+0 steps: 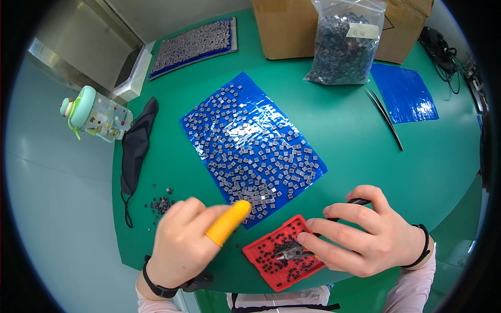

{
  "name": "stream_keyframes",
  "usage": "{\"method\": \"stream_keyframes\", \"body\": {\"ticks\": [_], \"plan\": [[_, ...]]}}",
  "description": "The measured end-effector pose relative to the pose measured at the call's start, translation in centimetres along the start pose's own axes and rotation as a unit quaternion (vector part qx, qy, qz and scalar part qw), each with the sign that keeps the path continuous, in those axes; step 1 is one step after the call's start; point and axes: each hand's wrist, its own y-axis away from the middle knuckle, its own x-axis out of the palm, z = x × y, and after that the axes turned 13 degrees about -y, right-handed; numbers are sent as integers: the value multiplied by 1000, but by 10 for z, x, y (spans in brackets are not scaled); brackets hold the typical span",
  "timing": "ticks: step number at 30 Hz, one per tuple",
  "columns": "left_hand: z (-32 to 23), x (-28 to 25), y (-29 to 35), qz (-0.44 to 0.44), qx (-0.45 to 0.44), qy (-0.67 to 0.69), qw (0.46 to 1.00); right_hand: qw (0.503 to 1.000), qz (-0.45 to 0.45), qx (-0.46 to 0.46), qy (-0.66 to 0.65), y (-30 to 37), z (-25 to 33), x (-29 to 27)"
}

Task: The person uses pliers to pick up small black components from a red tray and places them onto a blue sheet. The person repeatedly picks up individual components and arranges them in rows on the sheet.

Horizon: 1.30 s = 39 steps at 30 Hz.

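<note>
My left hand (189,235) is closed, with a yellow finger cot (228,223) on one finger. Its fingertips hang by the near edge of a sticky-looking blue sheet (242,88) dotted with small square grey pieces (271,169); whatever they pinch, if anything, is hidden. Below the sheet lies a shallow red tray (255,249) strewn with tiny black bits (269,261). My right hand (360,235) curls around small pliers (290,254) with metal jaws, which point over the tray. A black handle end (359,201) shows between its fingers; the rest of the grip is covered.
Dark crumbs (162,204) and a black mask (136,148) lie left, beside a clear bottle (104,112). Behind are a piece-covered board (193,44), a full plastic bag (344,49) and a cardboard box (284,28). Tweezers (385,119) and another blue sheet (407,94) lie right.
</note>
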Motion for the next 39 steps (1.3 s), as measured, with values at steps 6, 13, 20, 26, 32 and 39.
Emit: {"method": "stream_keyframes", "body": {"ticks": [6,13,20,26,32,39], "plan": [[6,8,2,14,-90,-37,995,1000,3,6,-5,0,0,1],[7,11,4,63,-80,-21,995,1000,9,9,-6,-1,2,1],[2,8,4,74,-121,-13,990,1000,10,5,-8,-1,0,1],[2,9,1,49,-148,18,988,1000,17,11,-6,-1,1,-1],[4,17,2,35,-131,15,991,1000,18,10,-13,0,1,1],[3,13,0,48,-126,19,991,1000,23,10,-11,0,0,0]]}}
